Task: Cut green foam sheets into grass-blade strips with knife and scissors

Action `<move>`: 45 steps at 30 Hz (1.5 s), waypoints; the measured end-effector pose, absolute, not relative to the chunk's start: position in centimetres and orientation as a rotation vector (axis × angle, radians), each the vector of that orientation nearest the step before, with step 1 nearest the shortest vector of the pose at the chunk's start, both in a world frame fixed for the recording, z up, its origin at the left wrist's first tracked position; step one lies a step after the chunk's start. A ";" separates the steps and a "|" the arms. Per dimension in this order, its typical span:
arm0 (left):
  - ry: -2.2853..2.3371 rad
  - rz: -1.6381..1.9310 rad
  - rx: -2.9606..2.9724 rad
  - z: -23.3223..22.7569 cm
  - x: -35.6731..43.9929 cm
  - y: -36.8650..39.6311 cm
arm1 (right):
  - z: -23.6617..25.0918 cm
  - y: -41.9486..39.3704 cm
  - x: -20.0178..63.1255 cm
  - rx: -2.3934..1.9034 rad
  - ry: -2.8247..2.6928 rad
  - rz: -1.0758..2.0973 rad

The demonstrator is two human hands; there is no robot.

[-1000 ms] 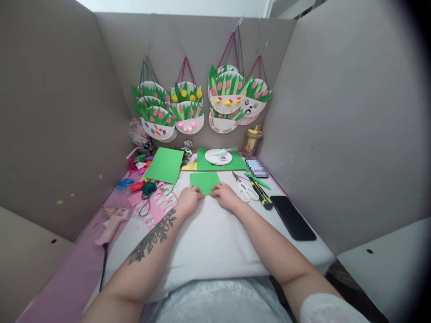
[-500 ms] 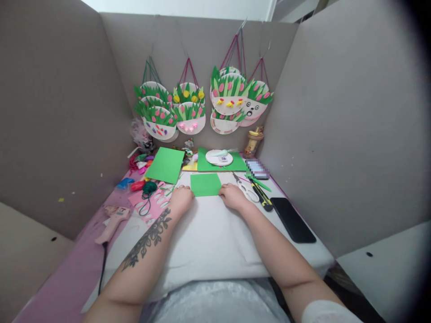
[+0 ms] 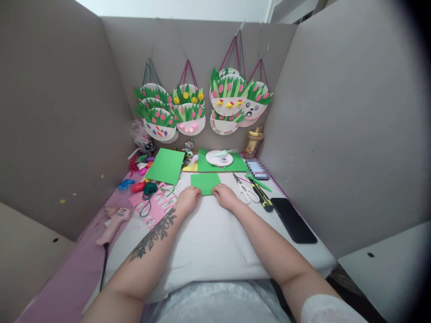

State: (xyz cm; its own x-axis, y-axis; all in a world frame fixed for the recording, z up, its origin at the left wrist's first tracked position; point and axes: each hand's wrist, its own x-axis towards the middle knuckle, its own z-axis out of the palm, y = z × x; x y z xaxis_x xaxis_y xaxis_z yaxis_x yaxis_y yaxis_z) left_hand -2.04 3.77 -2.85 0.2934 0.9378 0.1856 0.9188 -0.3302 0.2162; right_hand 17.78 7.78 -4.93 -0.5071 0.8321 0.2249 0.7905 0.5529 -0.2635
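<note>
Nearest lie one flat black rectangular phone-like slab (image 3: 293,220) on the white cloth-covered tabletop (image 3: 215,240) and one pink glue gun (image 3: 115,220) to its left. Farther in, two bare hands, left hand (image 3: 189,198) and right hand (image 3: 226,196), touch the near corners of one small green paper rectangle (image 3: 205,182), fingers curled; whether either grip pinches it, I cannot tell. Beyond are one larger green paper sheet (image 3: 166,166) and one round white plate (image 3: 212,160)

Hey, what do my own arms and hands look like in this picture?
The left hand and right hand are ungloved. A dark, leafy floral tattoo marks the left forearm; a white sleeve shows on the right arm.
</note>
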 end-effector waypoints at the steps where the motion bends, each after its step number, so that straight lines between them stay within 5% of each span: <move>1: 1.803 0.440 2.451 -2.9 -2.1 3.8 | -5.0 7.9 17.8 -1.374 -2.447 0.184; 11: 2.196 0.393 2.266 -2.9 -2.3 4.0 | -5.0 8.3 18.4 -1.763 -2.222 0.080; 20: 1.595 0.478 2.539 -3.2 -2.1 4.0 | -4.1 8.2 20.3 -1.595 -2.236 0.158; 30: 1.800 0.487 2.406 -3.0 -2.6 4.5 | -2.3 9.0 29.8 -2.403 -1.666 0.191; 38: 1.854 0.447 2.437 -2.6 -3.5 4.4 | -2.8 10.0 30.7 -2.308 -1.725 0.242; 45: 1.814 0.524 2.370 -3.1 -3.5 4.7 | -1.6 8.2 29.3 -1.712 -1.954 0.389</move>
